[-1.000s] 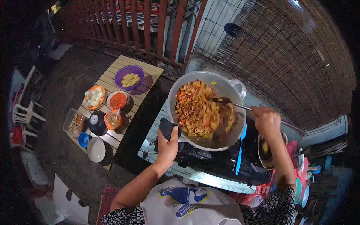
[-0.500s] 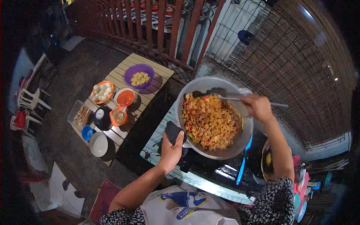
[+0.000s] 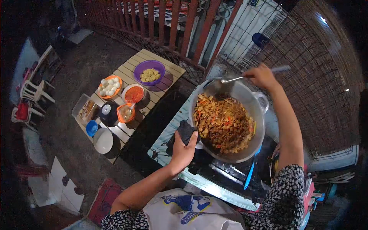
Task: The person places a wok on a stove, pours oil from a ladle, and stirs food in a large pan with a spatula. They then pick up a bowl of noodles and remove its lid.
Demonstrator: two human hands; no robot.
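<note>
Silver-grey at three o'clock in view, the pan [image 3: 255, 104] holds food [image 3: 225, 127] seemingly between strokes, the right hand [image 3: 262, 77], closed round the spatula [image 3: 233, 79], having swung it from the pan's one o'clock to eleven, while the left hand [image 3: 183, 150] grips dark cloth [image 3: 186, 131] at eight.

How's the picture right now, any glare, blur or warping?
Head view: corners fall dark and the brown screen bows, likely lens distortion; head view: white glare streaks the black stove; head view: the handle end beyond the right hand is blurred.

Wooden fence [image 3: 207, 30], white chair [image 3: 35, 94], reed screen [image 3: 306, 76]
</note>
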